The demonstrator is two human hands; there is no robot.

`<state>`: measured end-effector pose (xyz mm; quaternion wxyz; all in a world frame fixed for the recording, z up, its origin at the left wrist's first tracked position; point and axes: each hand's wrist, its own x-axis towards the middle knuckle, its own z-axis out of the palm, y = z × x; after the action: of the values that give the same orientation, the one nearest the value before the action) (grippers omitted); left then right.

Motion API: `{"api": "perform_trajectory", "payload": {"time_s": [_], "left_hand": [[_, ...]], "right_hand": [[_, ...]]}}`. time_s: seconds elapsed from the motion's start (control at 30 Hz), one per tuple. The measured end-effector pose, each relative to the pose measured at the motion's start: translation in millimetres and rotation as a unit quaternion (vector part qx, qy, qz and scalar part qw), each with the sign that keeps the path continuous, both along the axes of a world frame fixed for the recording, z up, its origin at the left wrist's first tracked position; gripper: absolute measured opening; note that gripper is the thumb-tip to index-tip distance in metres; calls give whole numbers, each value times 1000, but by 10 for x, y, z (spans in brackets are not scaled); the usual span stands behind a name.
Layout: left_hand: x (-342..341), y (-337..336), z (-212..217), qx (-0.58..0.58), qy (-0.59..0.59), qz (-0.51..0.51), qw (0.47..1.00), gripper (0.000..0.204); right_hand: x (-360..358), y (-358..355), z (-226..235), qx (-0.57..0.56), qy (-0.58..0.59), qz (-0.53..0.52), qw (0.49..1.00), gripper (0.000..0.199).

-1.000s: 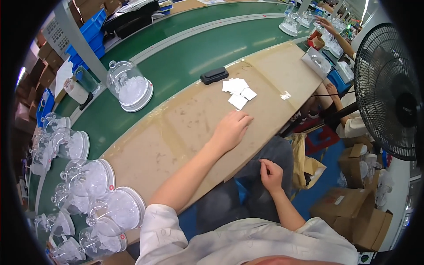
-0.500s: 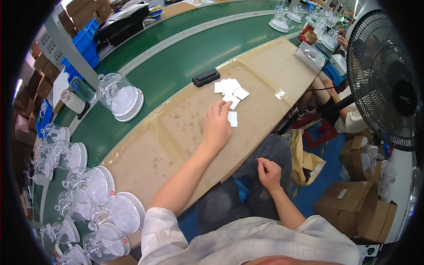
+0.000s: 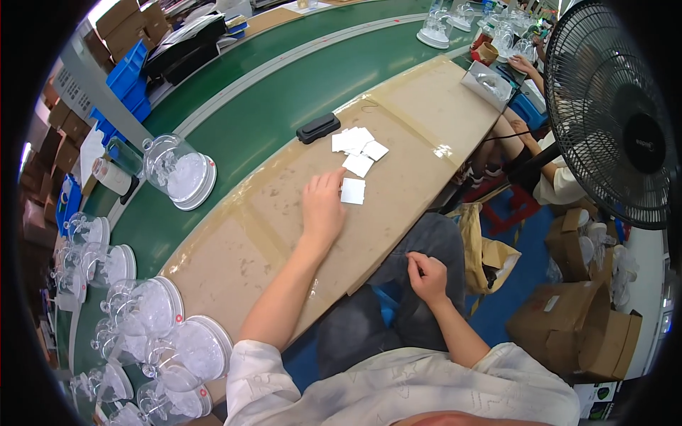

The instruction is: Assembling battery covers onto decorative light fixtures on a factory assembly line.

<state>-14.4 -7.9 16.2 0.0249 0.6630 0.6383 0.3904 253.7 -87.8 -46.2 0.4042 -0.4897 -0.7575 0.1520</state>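
We have one white square card (image 3: 353,191) drawn apart from the rest, lying flat on the brown bench (image 3: 234,248) just off our left fingertips at about 2 o'clock from the left hand (image 3: 323,207). That hand lies palm down on the board, fingers spread and loose, its grip closed on nothing; the fingertips sit at the card's near edge, touching or all but touching, we cannot tell which. The step in hand looks to us like sliding a single card away from the pile (image 3: 357,144), which lies at 12 o'clock from it, fanned and overlapping, next to a black block (image 3: 317,128) at the board's far edge.

Our right hand (image 3: 427,275) rests low over the lap at 5 o'clock, thumb and forefinger pressed together on something thin and small, too fine to name.

Next, we judge, the card must be lifted: it lies flat, so a fingertip has to catch an edge or drag it to the bench rim.

Further out, a clear dome (image 3: 180,172) stands on the green belt (image 3: 270,106) at 9 o'clock, more domes (image 3: 142,312) crowd at 7 o'clock, and a fan (image 3: 618,113) stands at 3 o'clock.
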Motion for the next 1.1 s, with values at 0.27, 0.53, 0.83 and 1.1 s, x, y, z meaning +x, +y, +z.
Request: {"api": "perform_trajectory", "payload": {"time_s": [0.27, 0.53, 0.83, 1.1], "left_hand": [[-67, 55, -154, 40, -39, -49, 997, 31], [-87, 54, -84, 34, -40, -93, 994, 19], [-125, 42, -58, 50, -43, -107, 992, 16], [-141, 55, -123, 63, -55, -104, 991, 17]], "right_hand": [[-6, 5, -54, 16, -2, 2, 1000, 8], [30, -3, 18, 9, -10, 0, 1000, 8], [27, -22, -33, 6, -9, -2, 1000, 8], [5, -25, -49, 9, -19, -8, 1000, 9]]}}
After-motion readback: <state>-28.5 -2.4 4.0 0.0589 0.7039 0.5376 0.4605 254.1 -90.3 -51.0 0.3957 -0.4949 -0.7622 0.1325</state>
